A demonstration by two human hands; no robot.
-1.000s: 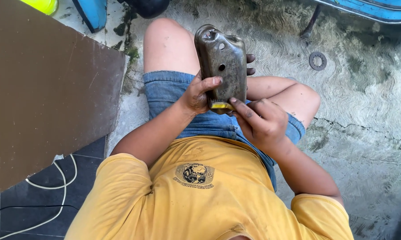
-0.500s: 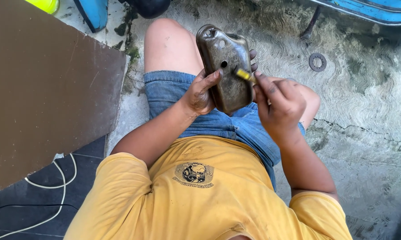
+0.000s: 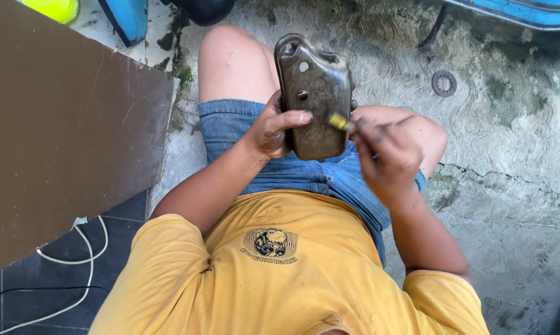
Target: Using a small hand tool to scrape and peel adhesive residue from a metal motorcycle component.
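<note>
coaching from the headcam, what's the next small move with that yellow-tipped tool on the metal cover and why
Probably draw the yellow-tipped tool a little further across the metal cover: the left hand grips the cover upright, and the right hand has the tip at its right edge, most of the face beyond it.

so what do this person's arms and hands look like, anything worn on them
Both arms are bare below short yellow sleeves. The left hand and right hand wear no gloves; no watch or rings show. The fingers look smudged with dark grime. The right hand is motion-blurred.
</note>
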